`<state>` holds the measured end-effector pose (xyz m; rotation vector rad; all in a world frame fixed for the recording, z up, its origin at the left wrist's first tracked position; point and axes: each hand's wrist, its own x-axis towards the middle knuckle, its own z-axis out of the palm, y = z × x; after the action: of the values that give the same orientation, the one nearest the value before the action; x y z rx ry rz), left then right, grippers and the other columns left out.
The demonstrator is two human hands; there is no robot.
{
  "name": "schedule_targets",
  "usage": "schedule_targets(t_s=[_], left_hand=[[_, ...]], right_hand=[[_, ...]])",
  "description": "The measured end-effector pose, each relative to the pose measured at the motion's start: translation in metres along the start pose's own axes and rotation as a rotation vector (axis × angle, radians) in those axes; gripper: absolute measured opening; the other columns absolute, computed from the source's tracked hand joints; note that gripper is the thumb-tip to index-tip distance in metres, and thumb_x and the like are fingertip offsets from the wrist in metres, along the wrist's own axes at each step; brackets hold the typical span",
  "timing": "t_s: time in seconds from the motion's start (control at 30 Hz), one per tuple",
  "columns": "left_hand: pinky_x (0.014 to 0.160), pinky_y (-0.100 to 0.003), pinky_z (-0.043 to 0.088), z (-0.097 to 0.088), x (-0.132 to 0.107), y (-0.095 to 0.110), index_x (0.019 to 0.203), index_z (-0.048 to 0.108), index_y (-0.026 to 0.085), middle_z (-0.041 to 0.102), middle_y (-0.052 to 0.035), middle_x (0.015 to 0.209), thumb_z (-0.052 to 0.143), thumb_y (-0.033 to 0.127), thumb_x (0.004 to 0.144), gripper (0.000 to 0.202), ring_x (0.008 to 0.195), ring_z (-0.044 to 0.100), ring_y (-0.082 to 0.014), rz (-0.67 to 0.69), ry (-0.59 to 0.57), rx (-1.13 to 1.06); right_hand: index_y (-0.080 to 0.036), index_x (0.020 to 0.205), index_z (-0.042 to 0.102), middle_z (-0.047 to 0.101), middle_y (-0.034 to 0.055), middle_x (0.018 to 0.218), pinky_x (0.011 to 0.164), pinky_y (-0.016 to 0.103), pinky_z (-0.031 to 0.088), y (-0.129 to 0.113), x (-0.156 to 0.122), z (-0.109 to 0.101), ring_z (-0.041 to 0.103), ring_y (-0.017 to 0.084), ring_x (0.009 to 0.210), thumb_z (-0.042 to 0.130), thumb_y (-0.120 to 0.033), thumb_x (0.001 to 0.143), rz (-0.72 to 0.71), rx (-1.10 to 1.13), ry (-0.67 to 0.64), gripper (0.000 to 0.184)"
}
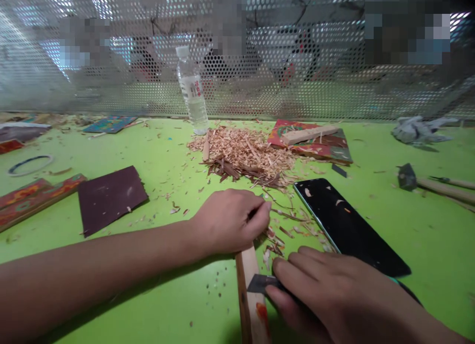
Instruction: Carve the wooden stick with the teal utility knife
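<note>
left hand (232, 220) curled over far end of 1 wooden strip (249, 267) | right hand (326, 287) gripping cutter knife (259, 283), blade across strip | shavings pile (247, 153) beyond, on bench (166, 309)

Narrow pale-tan wooden strip (253, 302): brown side, orange-red patch
Flat dark-grey metal blade (258, 283): plain
Flat lime-green tabletop (163, 156): plain
Slim rectangular black phone (349, 225): pale teal edge
Square dark-maroon sheet (111, 198): pale specks
Clear cylindrical plastic bottle (193, 96): white label, red characters
Flat red painted board (315, 147): green-and-yellow motifs
</note>
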<state>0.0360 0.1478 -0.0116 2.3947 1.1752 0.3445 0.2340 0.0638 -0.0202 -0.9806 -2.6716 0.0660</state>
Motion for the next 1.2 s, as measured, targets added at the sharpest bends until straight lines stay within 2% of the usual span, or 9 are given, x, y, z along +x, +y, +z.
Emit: schedule_targets(t_s=[0.2, 0.43, 0.6, 0.8, 1.07, 1.2], left_hand=[[0.062, -0.031, 0.026, 0.001, -0.002, 0.0, 0.068, 0.039, 0.021, 0.048, 0.0012, 0.068, 0.04, 0.032, 0.097, 0.031, 0.064, 0.041, -0.0147, -0.012, 0.005, -0.037], [0.063, -0.031, 0.026, 0.001, -0.005, -0.001, 0.068, 0.039, 0.021, 0.045, 0.0023, 0.067, 0.041, 0.031, 0.097, 0.03, 0.064, 0.04, -0.0142, 0.004, 0.014, -0.068], [0.064, -0.031, 0.027, 0.001, -0.005, -0.002, 0.068, 0.038, 0.021, 0.045, 0.0024, 0.067, 0.041, 0.029, 0.097, 0.03, 0.064, 0.04, -0.0143, 0.022, 0.013, -0.08], [0.064, -0.031, 0.027, 0.002, -0.005, -0.001, 0.068, 0.037, 0.021, 0.043, 0.0023, 0.066, 0.04, 0.031, 0.097, 0.031, 0.064, 0.04, -0.0145, 0.015, 0.01, -0.085], [0.064, -0.031, 0.027, 0.003, -0.008, -0.004, 0.069, 0.037, 0.022, 0.044, 0.0023, 0.067, 0.04, 0.031, 0.098, 0.03, 0.063, 0.04, -0.0148, 0.026, 0.021, -0.094], [0.063, -0.031, 0.027, 0.003, -0.008, -0.004, 0.07, 0.038, 0.022, 0.045, 0.002, 0.068, 0.038, 0.032, 0.1, 0.031, 0.064, 0.039, -0.0151, 0.033, 0.035, -0.085]], right_hand=[[-0.025, 0.081, 0.062, 0.066, -0.0008, 0.068, 0.054, 0.032, 0.041, -0.001, -0.001, -0.001, 0.061, 0.016, 0.055, 0.03, -0.026, 0.113, -0.016, 0.015, 0.013, 0.046], [-0.024, 0.081, 0.058, 0.065, -0.0015, 0.07, 0.055, 0.031, 0.039, -0.001, 0.001, -0.003, 0.059, 0.015, 0.056, 0.044, -0.02, 0.105, -0.009, 0.049, -0.031, 0.028], [-0.025, 0.082, 0.058, 0.065, -0.0025, 0.07, 0.056, 0.032, 0.038, 0.001, -0.004, -0.004, 0.059, 0.016, 0.057, 0.05, -0.018, 0.101, -0.013, 0.054, -0.059, 0.021], [-0.026, 0.08, 0.054, 0.06, -0.0038, 0.068, 0.055, 0.035, 0.033, 0.001, -0.004, 0.001, 0.055, 0.018, 0.056, 0.051, -0.019, 0.1, -0.031, 0.082, -0.048, 0.021], [-0.026, 0.078, 0.053, 0.059, -0.0065, 0.067, 0.055, 0.034, 0.032, 0.002, -0.004, -0.011, 0.051, 0.016, 0.056, 0.061, -0.015, 0.093, -0.056, 0.116, -0.111, 0.02], [-0.025, 0.078, 0.054, 0.06, -0.0061, 0.069, 0.054, 0.034, 0.033, 0.001, -0.006, -0.009, 0.051, 0.015, 0.056, 0.064, -0.016, 0.093, -0.042, 0.123, -0.112, 0.02]])
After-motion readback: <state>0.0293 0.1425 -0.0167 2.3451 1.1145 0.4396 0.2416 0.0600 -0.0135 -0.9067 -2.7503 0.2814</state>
